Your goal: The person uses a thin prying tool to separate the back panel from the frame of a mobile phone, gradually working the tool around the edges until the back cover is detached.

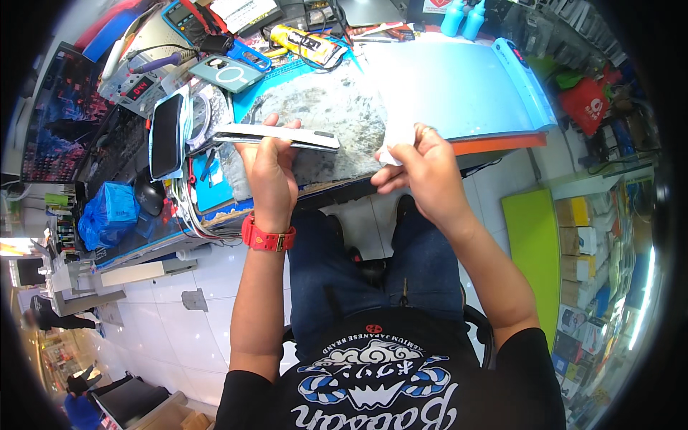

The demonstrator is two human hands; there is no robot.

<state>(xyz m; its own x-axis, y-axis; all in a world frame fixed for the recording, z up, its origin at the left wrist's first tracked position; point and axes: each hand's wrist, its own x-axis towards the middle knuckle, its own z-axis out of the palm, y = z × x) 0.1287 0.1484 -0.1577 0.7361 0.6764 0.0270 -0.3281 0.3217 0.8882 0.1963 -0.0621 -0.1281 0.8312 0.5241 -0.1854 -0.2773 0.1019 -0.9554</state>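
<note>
My left hand [271,168], with a red watch on its wrist, is closed around a slim smartphone [315,137] seen edge-on. The phone has a pale upper side and a dark lower edge, and it sits level above the worn grey work mat [315,97]. To its right, my right hand [430,168] pinches a small white piece [398,143], perhaps tissue or cloth, between thumb and fingers. The two hands are apart, both near the front edge of the bench. What lies on the phone's far side is hidden.
A light blue sheet [444,86] covers the bench at right. Another phone [167,136] leans at left, near a grey-green phone case [227,73]. A yellow tube [307,46], a multimeter [183,21] and two blue bottles [462,20] stand behind. A blue bag [111,213] sits far left.
</note>
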